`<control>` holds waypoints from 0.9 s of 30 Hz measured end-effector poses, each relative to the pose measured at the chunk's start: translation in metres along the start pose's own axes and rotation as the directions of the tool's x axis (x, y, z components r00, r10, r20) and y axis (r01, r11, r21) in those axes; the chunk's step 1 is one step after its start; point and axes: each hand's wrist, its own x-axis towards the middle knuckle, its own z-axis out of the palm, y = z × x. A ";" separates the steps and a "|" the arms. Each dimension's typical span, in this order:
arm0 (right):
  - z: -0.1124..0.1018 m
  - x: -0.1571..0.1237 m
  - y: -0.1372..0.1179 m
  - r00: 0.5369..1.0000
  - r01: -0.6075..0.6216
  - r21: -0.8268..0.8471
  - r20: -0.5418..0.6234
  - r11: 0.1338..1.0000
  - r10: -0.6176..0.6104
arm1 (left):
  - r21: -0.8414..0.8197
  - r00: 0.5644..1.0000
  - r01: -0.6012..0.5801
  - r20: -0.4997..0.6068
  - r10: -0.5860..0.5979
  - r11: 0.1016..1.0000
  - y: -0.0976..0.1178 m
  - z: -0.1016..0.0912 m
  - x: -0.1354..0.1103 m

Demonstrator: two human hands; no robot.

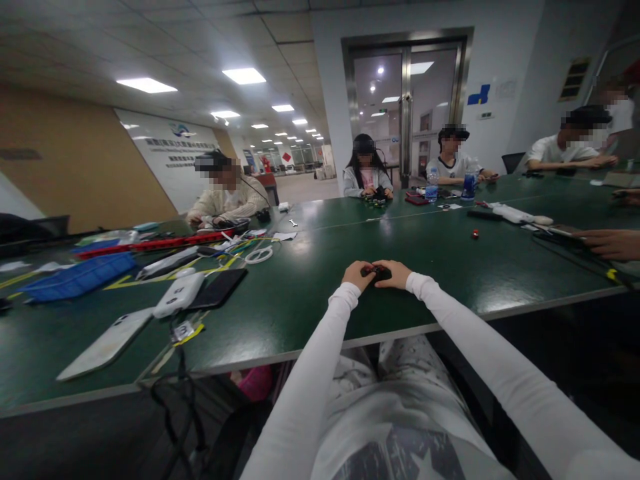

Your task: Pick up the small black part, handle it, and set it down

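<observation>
Both of my hands meet over the near part of the green table (pixel 320 313), in white sleeves. Between them is a small dark object (pixel 383 273), black with a hint of red at its left end; its kind is too small to make out. My left hand (pixel 356 275) is closed around the left end of it. Fingers of my right hand (pixel 397 274) are wrapped over the right end. The fingertips of the two hands nearly touch at the middle, hiding part of the object.
Left of me lie a white phone (pixel 107 341), a white power bank (pixel 179 295), a black phone (pixel 219 288), a blue basket (pixel 80 277) and coiled white cable (pixel 259 255). A small red item (pixel 475 234) lies to the right. Several people sit around the table; one person's hand (pixel 613 245) is at far right.
</observation>
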 end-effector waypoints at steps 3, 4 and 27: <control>-0.001 0.000 -0.001 1.000 0.002 0.001 -0.006 1.000 -0.002 | -0.003 1.000 0.004 -0.005 -0.004 1.000 0.000 0.000 0.000; -0.001 0.000 -0.001 1.000 0.007 0.009 -0.005 1.000 -0.007 | 0.000 1.000 -0.004 -0.006 0.004 1.000 0.000 -0.001 0.000; -0.003 0.000 -0.004 0.999 -0.039 0.152 0.012 0.988 0.038 | -0.793 0.809 0.287 -0.100 -0.579 0.538 -0.027 -0.012 0.013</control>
